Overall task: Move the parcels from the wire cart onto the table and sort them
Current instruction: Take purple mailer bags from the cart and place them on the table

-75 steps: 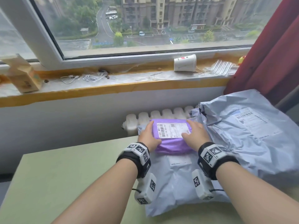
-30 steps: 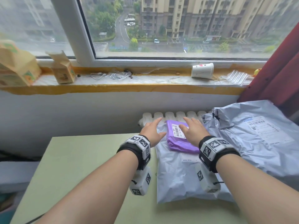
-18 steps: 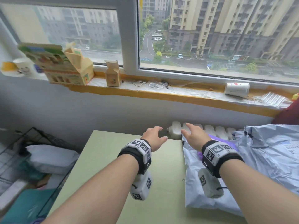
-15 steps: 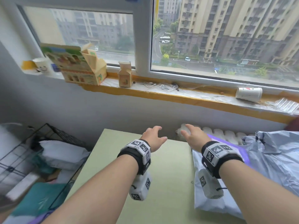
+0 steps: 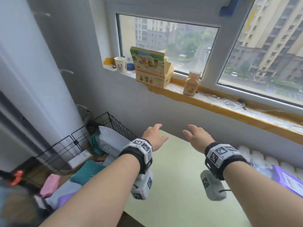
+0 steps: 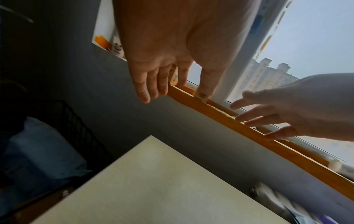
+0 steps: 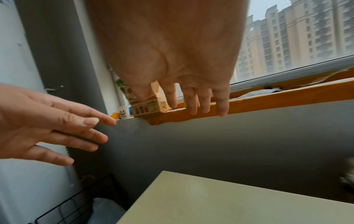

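Both hands hover empty over the far left part of the pale green table (image 5: 177, 194). My left hand (image 5: 154, 136) is open with fingers spread, close to the table's left edge. My right hand (image 5: 196, 138) is open beside it. The left wrist view shows the left hand's fingers (image 6: 145, 84) straight and holding nothing, and the right wrist view shows the same of the right hand's fingers (image 7: 191, 100). The black wire cart (image 5: 65, 145) stands left of the table, lower down. It holds a grey-white parcel (image 5: 111, 141), a teal parcel (image 5: 88, 171) and a pink parcel (image 5: 50, 184). A purple parcel (image 5: 285, 179) lies on the table at far right.
The window sill behind the table carries an open printed carton (image 5: 150, 68), a small carton (image 5: 191, 84) and a paper cup (image 5: 119, 63). A white radiator (image 5: 262, 159) sits under the sill at right. A tall white column (image 5: 32, 79) rises behind the cart.
Both hands let go of the purple parcel on the grey bags and swept left across the table, empty. The view swung left, bringing the wire cart into sight.
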Motion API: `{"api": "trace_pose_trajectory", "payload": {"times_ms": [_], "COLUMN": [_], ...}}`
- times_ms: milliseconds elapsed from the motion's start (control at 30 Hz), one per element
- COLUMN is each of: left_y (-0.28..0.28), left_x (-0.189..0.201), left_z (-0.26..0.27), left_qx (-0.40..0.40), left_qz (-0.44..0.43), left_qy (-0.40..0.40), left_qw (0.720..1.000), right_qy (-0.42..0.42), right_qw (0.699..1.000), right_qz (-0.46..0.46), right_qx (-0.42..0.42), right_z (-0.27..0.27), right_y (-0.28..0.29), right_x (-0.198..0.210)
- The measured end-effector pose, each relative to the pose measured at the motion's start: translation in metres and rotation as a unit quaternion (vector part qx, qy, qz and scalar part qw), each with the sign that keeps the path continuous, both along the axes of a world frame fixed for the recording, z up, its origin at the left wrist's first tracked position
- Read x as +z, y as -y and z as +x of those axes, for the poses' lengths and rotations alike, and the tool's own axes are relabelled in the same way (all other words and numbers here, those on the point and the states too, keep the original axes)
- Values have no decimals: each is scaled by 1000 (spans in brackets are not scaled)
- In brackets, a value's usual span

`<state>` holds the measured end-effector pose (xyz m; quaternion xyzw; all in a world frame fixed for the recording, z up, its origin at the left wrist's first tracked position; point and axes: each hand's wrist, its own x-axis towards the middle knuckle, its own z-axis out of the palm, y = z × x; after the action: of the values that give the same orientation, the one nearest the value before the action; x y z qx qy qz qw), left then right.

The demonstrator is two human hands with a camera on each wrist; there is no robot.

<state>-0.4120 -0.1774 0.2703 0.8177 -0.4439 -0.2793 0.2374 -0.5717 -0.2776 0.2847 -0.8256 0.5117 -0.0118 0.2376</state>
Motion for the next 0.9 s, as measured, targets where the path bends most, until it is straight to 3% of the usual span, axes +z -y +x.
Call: {"api": "trace_pose_trajectory", "payload": {"times_ms": [567,900], "left_y": [-191,-261], "left_x": [-42,-100], "left_z": [234,307], "left_qx": [187,269], "left_qz": [28,55], "left_qy": [-17,-30], "left_qw": [982,961], "right_qy": [-20,-74], "right_qw": [984,970], "right_qz": [32,58], "right_qx": [174,223], "right_z": [266,337], "right_y": [-134,-196], "right_x": [-49,-94]}}
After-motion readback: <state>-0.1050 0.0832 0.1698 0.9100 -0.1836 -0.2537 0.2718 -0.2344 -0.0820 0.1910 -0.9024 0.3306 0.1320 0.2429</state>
